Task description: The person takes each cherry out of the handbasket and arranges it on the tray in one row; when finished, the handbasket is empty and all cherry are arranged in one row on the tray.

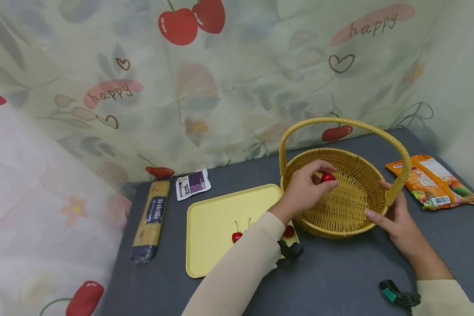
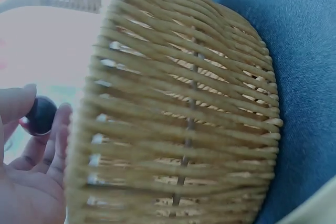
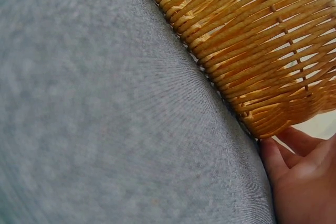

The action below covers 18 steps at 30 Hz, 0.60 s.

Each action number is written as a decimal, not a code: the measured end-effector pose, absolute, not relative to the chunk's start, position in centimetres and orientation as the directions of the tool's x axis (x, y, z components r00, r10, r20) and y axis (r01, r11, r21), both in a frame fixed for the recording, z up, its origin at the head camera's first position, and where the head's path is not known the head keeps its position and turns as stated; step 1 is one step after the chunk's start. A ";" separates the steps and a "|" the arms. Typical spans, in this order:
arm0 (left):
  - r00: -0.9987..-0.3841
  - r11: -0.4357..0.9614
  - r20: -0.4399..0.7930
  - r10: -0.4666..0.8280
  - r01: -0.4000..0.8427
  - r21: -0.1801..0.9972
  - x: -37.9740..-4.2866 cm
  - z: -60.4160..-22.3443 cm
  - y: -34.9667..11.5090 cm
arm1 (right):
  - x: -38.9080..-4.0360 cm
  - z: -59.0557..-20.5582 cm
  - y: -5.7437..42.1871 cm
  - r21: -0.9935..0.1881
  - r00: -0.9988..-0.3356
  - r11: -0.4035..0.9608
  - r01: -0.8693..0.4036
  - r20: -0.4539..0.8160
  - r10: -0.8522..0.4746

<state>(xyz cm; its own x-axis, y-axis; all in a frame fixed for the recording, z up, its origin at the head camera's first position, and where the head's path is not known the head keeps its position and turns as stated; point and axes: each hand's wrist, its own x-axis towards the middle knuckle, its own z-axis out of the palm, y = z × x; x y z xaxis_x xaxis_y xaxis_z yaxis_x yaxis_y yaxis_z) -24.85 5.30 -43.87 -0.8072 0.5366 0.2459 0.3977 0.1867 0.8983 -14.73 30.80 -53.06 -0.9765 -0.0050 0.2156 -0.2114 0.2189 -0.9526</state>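
Observation:
My left hand [image 1: 306, 188] pinches a red cherry [image 1: 328, 177] between thumb and fingers over the wicker basket [image 1: 339, 230]. In the left wrist view the cherry [image 2: 41, 116] looks dark beside the woven wall. The right hand [image 1: 403, 226] grips the basket's right side, thumb on the near rim, other fingers partly hidden behind it. Up close, the right wrist view has that hand [image 3: 304, 171] at the basket's edge. On the yellow tray [image 1: 213, 219] lie more cherries [image 1: 237, 237], partly covered by the left forearm.
Left of the tray lies a pasta pack [image 1: 152, 219], with a small white and purple pouch [image 1: 193, 184] behind the tray. An orange snack bag [image 1: 434, 182] lies right of the basket. A patterned curtain [image 1: 241, 87] hangs along the table's back edge.

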 end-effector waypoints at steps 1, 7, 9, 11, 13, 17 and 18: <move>-0.808 0.164 0.248 0.534 0.387 0.907 -24.7 -43.8 4.9 | -14.7 -53.1 30.8 -0.954 -0.976 0.211 -0.212 0.216 -0.007; -0.827 0.059 0.232 0.512 0.303 0.951 -23.7 -43.6 2.7 | -14.8 -53.2 31.0 -0.958 -0.975 0.187 -0.219 0.220 -0.012; -0.829 0.046 0.240 0.504 0.303 0.952 -23.3 -43.6 2.1 | -14.8 -53.2 31.0 -0.956 -0.975 0.194 -0.219 0.221 -0.011; -0.829 0.039 0.252 0.499 0.312 0.949 -22.9 -43.5 1.5 | -14.8 -53.3 31.1 -0.955 -0.975 0.198 -0.219 0.221 -0.012; -0.829 0.030 0.259 0.496 0.315 0.949 -22.4 -43.4 0.8 | -14.8 -53.4 31.1 -0.954 -0.975 0.203 -0.222 0.223 -0.014; -0.830 0.001 0.257 0.494 0.297 0.955 -21.3 -43.3 -0.4 | -14.9 -53.4 31.0 -0.953 -0.973 0.197 -0.230 0.232 -0.017; -0.831 -0.004 0.255 0.495 0.291 0.957 -21.1 -43.2 -0.7 | -14.9 -53.5 31.0 -0.953 -0.972 0.195 -0.232 0.234 -0.017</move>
<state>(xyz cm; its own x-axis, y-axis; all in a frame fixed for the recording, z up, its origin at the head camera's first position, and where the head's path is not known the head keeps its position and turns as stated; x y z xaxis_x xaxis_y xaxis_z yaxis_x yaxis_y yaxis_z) -21.08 -0.71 -43.23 -0.8307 0.4950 0.2547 0.2910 -0.0037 0.9567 -14.89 31.02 -53.46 -0.9721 -0.0167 0.2338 -0.2325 0.1954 -0.9528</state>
